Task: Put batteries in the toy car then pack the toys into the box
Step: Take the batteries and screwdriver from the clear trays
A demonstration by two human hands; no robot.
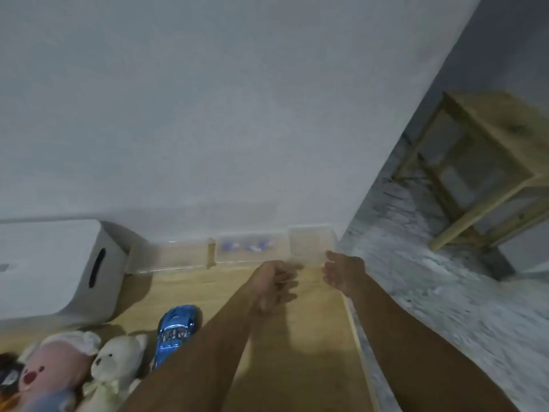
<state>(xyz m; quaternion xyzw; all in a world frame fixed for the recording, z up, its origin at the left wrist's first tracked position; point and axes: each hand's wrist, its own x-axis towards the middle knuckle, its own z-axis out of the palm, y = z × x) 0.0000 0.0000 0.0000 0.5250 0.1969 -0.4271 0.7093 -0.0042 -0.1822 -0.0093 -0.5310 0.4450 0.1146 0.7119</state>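
Note:
A shiny blue toy car (176, 330) lies on the wooden table (297, 352), left of my left forearm. A white bear plush (114, 367) and a pink plush (56, 367) sit at the lower left. A white box with a slot handle (56, 269) stands at the left. Along the wall are clear plastic cases; the middle case (251, 246) holds small purple-blue items. My left hand (274, 285) hovers with fingers curled, nothing visible in it. My right hand (341, 272) reaches with spread fingers toward the rightmost clear case (310, 242), just short of it. The frame is blurred.
Another clear case (175, 257) lies beside the white box. The table's right edge (353, 322) drops to a marbled grey floor (430, 292). A wooden stool (487, 171) stands on the floor at the right. A white wall (237, 114) backs the table.

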